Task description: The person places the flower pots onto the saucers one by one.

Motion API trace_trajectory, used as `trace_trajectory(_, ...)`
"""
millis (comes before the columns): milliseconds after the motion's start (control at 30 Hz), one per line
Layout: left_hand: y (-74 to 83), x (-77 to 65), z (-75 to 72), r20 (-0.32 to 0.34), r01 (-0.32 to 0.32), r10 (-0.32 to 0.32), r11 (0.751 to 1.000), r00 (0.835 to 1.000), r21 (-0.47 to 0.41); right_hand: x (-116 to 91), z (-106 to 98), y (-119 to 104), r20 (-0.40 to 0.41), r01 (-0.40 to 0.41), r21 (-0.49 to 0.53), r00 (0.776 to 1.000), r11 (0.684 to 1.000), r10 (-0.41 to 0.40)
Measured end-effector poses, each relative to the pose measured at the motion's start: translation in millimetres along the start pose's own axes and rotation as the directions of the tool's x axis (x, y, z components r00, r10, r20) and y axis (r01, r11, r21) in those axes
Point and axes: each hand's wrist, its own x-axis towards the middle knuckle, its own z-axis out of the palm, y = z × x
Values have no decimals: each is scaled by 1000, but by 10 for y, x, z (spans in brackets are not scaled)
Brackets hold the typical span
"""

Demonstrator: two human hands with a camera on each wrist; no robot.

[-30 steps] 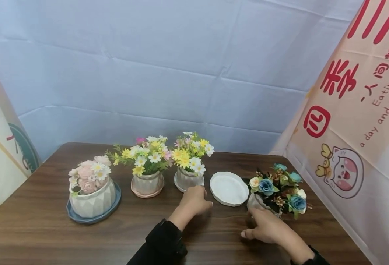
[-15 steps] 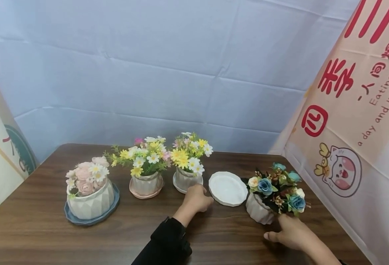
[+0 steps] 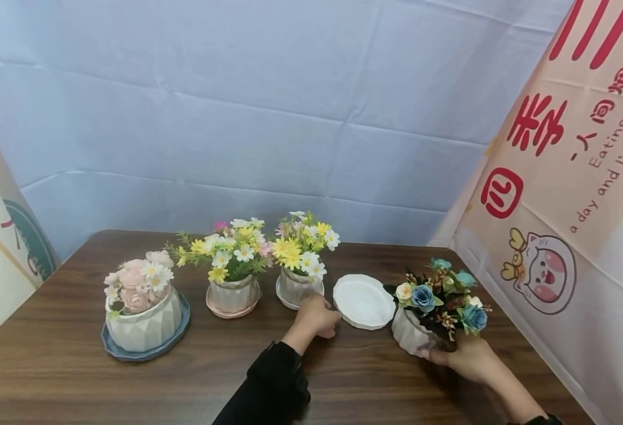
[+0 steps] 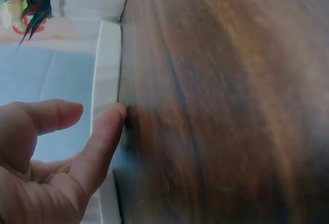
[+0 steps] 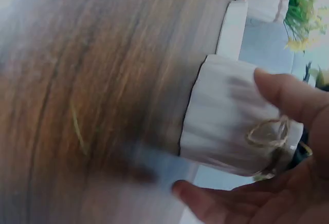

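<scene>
My right hand [image 3: 471, 359] is around the near right side of a white fluted flowerpot [image 3: 413, 335] with blue and cream artificial flowers [image 3: 444, 298]. In the right wrist view its thumb [image 5: 288, 93] lies over the pot, which has a twine bow [image 5: 270, 136], while a lower fingertip stands apart from it. My left hand [image 3: 314, 319] is in front of a pot of daisies [image 3: 299, 285] and beside a white saucer [image 3: 364, 302]. The left wrist view shows that hand's thumb and fingers spread by the saucer's rim [image 4: 107, 64], holding nothing; whether a fingertip touches the rim is unclear.
A pot of yellow and white daisies [image 3: 234, 295] stands on a pink saucer [image 3: 215, 308]. At the far left a wide white pot [image 3: 147, 324] of pale pink roses sits on a blue saucer [image 3: 183, 328]. Cloth hangings [image 3: 210, 118] border the brown wooden table [image 3: 78, 383].
My right hand first drew back to the right from the flowerpot, then came in again around its right side. My left hand has barely moved.
</scene>
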Motion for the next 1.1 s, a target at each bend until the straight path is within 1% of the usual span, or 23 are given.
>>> trace_trajectory(67,-2,26,19,-3,-7,7,1000,1000,25,11,10,5,-37,13,28,999,1000,-12)
trace_trajectory(100,-3,39,31,-4,-7,8,999,1000,36,13,14,-1,-46,4,29,999,1000,-3)
trace_trajectory(133,-1,51,43,-4,-4,4,999,1000,40,16,23,-8,-63,10,48,998,999,-7)
trace_trajectory(200,6,75,64,-5,9,-9,999,1000,33,27,37,-27,-79,-3,85,997,996,10)
trace_trajectory(233,11,86,73,-8,16,-16,1000,1000,16,38,44,-35,-90,4,110,996,994,6)
trace_trajectory(333,21,119,98,-9,50,-51,997,999,-63,60,55,-61,-79,-31,169,996,985,45)
trace_trajectory(367,20,131,105,-15,56,-58,994,998,-89,64,57,-66,-67,-50,173,996,984,62)
trace_trajectory(400,19,142,112,-18,62,-64,992,998,-113,75,60,-68,-67,-45,172,996,984,58)
trace_trajectory(433,18,152,117,-26,64,-67,990,997,-123,87,64,-65,-72,-33,163,996,986,45)
trace_trajectory(467,16,160,122,-30,68,-72,990,997,-127,89,68,-65,-73,-37,154,996,987,49)
trace_trajectory(533,14,171,127,-43,70,-76,990,996,-119,102,81,-57,-98,0,147,995,989,14)
trace_trajectory(600,15,178,132,-50,73,-78,994,996,-86,119,100,-43,-149,75,157,988,985,-51)
trace_trajectory(633,17,179,134,-52,75,-78,995,996,-68,120,108,-40,-164,91,163,984,982,-64)
trace_trajectory(700,21,182,142,-51,80,-82,996,995,-51,131,125,-36,-194,143,205,976,968,-103)
trace_trajectory(767,26,185,151,-47,84,-87,995,995,-51,142,140,-35,-213,167,251,970,954,-114)
trace_trajectory(900,28,194,175,-44,93,-96,993,994,-77,146,166,-40,-234,160,333,969,929,-83)
trace_trajectory(1000,27,201,191,-42,91,-94,993,995,-74,151,181,-31,-274,187,343,957,921,-92)
trace_trajectory(1100,29,211,202,-30,93,-95,993,995,-67,168,189,-16,-323,258,331,935,908,-148)
